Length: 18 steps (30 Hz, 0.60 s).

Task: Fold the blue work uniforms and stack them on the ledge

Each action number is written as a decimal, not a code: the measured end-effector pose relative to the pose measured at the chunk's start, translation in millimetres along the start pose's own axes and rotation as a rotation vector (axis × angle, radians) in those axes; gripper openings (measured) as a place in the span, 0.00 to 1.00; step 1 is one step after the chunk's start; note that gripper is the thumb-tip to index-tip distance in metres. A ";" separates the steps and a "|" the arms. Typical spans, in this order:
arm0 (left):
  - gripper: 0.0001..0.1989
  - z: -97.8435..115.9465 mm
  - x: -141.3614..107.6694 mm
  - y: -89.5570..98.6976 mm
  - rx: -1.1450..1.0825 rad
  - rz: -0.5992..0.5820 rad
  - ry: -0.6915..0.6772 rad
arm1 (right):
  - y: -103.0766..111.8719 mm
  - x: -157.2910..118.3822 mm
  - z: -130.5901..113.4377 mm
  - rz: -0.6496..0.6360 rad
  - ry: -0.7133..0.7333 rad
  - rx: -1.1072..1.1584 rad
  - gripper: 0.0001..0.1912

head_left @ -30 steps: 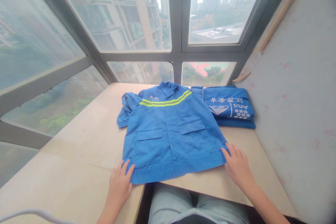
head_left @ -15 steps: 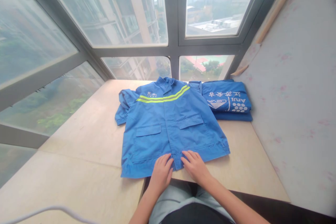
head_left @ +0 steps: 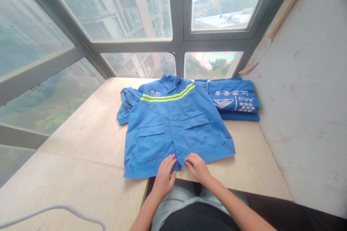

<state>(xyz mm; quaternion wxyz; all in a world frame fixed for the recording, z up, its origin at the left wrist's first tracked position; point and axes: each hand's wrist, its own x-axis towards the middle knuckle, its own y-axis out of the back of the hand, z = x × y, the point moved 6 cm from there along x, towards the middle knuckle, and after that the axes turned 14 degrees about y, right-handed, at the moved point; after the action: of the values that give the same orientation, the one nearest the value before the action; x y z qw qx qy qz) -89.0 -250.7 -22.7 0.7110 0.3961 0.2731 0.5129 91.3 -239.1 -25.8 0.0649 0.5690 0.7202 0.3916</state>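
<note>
A blue work jacket (head_left: 151, 144) with a yellow-green reflective stripe lies front up on the wooden table, its collar toward the window and its hem toward me. At the hem's middle, left of the front opening, my left hand (head_left: 166, 173) rests with fingers stretched over the cloth. My right hand (head_left: 197, 166) pinches the lower corner of the front placket, which is lifted and curled at the tip. Both hands are close together with the placket's end between them. The sleeve on the left is bunched beside the shoulder.
Folded blue garments with white printing (head_left: 234, 97) are stacked at the back right by the wall (head_left: 306, 115). A white cable (head_left: 59, 207) curves over the near left of the table (head_left: 89, 144). Grey window frames (head_left: 177, 18) border the far side.
The placket's bottom corner, flat before, is now raised in my right hand's fingers. My left hand stays on the hem. The view has tilted slightly down.
</note>
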 end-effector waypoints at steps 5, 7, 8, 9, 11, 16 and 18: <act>0.28 -12.8 0.5 -0.2 -0.149 0.025 0.090 | 5.2 6.2 -10.7 0.103 -0.085 0.170 0.09; 0.26 -17.6 1.4 0.5 -0.202 0.050 0.148 | -4.0 6.1 -18.0 0.050 -0.052 0.088 0.10; 0.25 -18.4 2.4 1.2 -0.212 0.061 0.167 | -10.1 5.5 -20.7 0.007 -0.042 0.033 0.10; 0.25 -17.7 3.9 2.3 -0.206 0.073 0.178 | -16.2 4.8 -22.8 -0.040 -0.032 -0.022 0.10; 0.23 -12.5 9.3 5.9 -0.147 0.109 0.183 | -25.4 4.5 -25.9 -0.133 -0.003 -0.100 0.11; 0.20 15.1 34.6 13.2 0.132 0.212 0.145 | 11.2 12.4 -8.5 -0.050 0.028 -0.105 0.13; 0.21 24.7 46.3 10.1 0.241 0.213 0.132 | 52.3 12.2 15.6 0.124 -0.028 -0.220 0.15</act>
<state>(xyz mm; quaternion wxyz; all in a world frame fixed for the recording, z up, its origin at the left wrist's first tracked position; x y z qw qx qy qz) -59.5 -212.3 0.0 0.5805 0.4707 0.3354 0.5736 135.8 -218.4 1.1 0.1126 0.6073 0.6352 0.4637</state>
